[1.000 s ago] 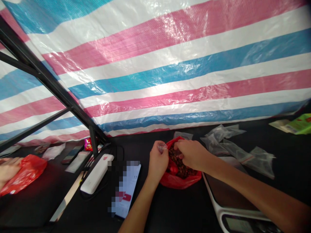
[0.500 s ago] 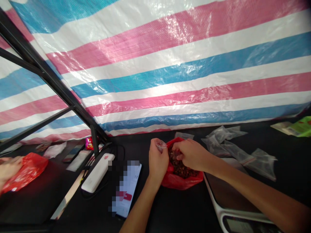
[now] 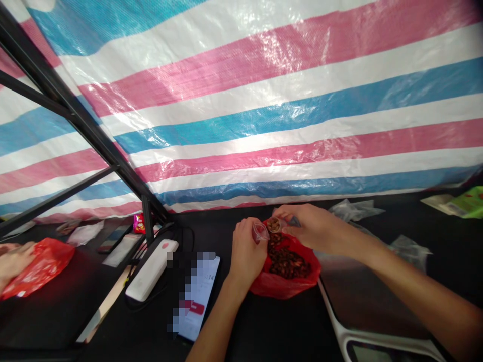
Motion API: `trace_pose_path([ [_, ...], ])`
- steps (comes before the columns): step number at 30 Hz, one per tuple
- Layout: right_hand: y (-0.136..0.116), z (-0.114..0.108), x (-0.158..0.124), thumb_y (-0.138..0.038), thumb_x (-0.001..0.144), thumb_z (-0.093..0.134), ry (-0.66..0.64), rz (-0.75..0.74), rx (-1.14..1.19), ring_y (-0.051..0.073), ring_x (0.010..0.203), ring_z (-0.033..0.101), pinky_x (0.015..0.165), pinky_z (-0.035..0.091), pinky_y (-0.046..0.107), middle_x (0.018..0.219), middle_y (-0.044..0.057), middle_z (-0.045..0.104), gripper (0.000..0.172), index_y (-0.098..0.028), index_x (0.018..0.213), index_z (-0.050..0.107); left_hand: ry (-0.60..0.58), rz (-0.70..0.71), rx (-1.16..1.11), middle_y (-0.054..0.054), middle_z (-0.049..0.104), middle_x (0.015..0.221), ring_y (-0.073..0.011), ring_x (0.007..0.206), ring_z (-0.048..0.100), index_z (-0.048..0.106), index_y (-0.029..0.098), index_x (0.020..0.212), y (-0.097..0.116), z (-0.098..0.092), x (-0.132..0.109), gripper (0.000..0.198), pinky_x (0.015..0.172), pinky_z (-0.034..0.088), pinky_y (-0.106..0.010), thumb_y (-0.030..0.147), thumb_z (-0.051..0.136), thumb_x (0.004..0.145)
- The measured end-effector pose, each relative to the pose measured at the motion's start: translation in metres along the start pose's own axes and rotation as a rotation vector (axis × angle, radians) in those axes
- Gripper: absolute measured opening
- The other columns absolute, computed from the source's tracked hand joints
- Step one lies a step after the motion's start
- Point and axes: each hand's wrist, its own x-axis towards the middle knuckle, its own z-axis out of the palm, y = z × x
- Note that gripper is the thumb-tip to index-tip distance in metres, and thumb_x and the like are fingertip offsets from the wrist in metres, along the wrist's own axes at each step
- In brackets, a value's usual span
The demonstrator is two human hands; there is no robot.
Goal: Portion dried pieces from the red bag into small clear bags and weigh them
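Observation:
A red plastic bag (image 3: 285, 289) stands on the black table with its mouth spread, full of small dark-brown dried pieces (image 3: 289, 264). My left hand (image 3: 249, 249) is closed on a small clear plastic bag (image 3: 260, 231), its mouth held apart above the red bag's left rim. In my right hand (image 3: 311, 226) is a small round cup (image 3: 274, 224), filled with the brown pieces and close beside the clear bag's mouth. The fingers cover most of the cup's side.
Right of the red bag lies a kitchen scale (image 3: 362, 286), partly under my right forearm. Several clear bags (image 3: 409, 251) lie behind it. To the left are a lit phone (image 3: 199, 301), a white power strip (image 3: 153, 269) and another person's hand (image 3: 17, 264) at a red bag (image 3: 49, 266).
My right hand has risen out of the red bag, bringing up the cup filled with brown pieces toward the clear bag. My left hand has shifted slightly right, still gripping the clear bag.

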Motion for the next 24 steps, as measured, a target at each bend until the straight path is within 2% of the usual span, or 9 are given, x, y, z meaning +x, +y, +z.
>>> trace_pose_path([
  [3, -0.012, 0.006, -0.004, -0.018, 0.099, 0.051, 0.007, -0.056, -0.116, 0.021, 0.096, 0.071, 0.085, 0.048, 0.029, 0.102, 0.003, 0.078, 0.023, -0.023, 0.104, 0.073, -0.076, 0.032, 0.031, -0.005, 0.068, 0.103, -0.0257, 0.101, 0.058, 0.061, 0.024, 0.100, 0.003, 0.002, -0.003, 0.025, 0.087, 0.042, -0.037, 0.004, 0.058, 0.085],
  [7, -0.017, 0.019, -0.004, -0.014, 0.094, 0.058, 0.019, -0.120, -0.250, 0.024, 0.103, 0.067, 0.094, 0.047, 0.034, 0.107, 0.006, 0.071, 0.017, -0.021, 0.104, 0.069, -0.156, 0.084, 0.065, -0.006, 0.068, 0.104, -0.0269, 0.103, 0.058, 0.059, 0.024, 0.103, 0.006, 0.005, -0.006, 0.025, 0.087, 0.040, -0.038, 0.004, 0.059, 0.086],
  [12, -0.017, 0.024, -0.004, -0.004, 0.090, 0.055, 0.035, -0.208, -0.251, 0.024, 0.108, 0.064, 0.098, 0.048, 0.036, 0.118, 0.009, 0.064, 0.029, -0.020, 0.112, 0.064, -0.148, 0.057, 0.069, -0.006, 0.066, 0.099, -0.0280, 0.097, 0.057, 0.056, 0.023, 0.098, 0.009, 0.009, -0.008, 0.017, 0.084, 0.039, -0.039, 0.021, 0.069, 0.088],
  [15, -0.018, 0.022, -0.006, -0.001, 0.089, 0.054, 0.027, -0.232, -0.234, 0.023, 0.107, 0.065, 0.097, 0.048, 0.034, 0.118, 0.007, 0.065, 0.032, -0.021, 0.113, 0.063, -0.137, 0.049, 0.060, -0.005, 0.067, 0.096, -0.0280, 0.095, 0.058, 0.057, 0.024, 0.095, 0.009, 0.009, -0.007, 0.013, 0.082, 0.039, -0.038, 0.023, 0.069, 0.089],
  [17, -0.018, 0.020, -0.006, -0.005, 0.093, 0.055, 0.020, -0.231, -0.239, 0.022, 0.106, 0.066, 0.095, 0.048, 0.033, 0.116, 0.006, 0.066, 0.029, -0.022, 0.114, 0.064, -0.142, 0.059, 0.048, -0.005, 0.068, 0.095, -0.0275, 0.094, 0.059, 0.058, 0.024, 0.094, 0.009, 0.008, -0.006, 0.013, 0.082, 0.039, -0.038, 0.022, 0.070, 0.088],
  [20, -0.020, 0.019, -0.006, -0.021, 0.097, 0.063, 0.009, -0.173, -0.283, 0.024, 0.101, 0.069, 0.089, 0.049, 0.034, 0.113, 0.005, 0.069, 0.021, -0.024, 0.117, 0.066, -0.140, 0.062, 0.024, -0.004, 0.069, 0.095, -0.0270, 0.093, 0.060, 0.059, 0.024, 0.093, 0.008, 0.006, -0.005, 0.014, 0.082, 0.040, -0.038, 0.019, 0.070, 0.086],
  [24, -0.023, 0.018, -0.006, -0.044, 0.098, 0.066, -0.027, -0.068, -0.336, 0.030, 0.095, 0.072, 0.084, 0.048, 0.038, 0.104, 0.006, 0.076, 0.028, -0.022, 0.116, 0.069, -0.121, 0.046, -0.018, -0.003, 0.069, 0.092, -0.0259, 0.092, 0.061, 0.063, 0.024, 0.094, 0.009, 0.004, -0.004, 0.012, 0.082, 0.040, -0.036, 0.016, 0.067, 0.086],
])
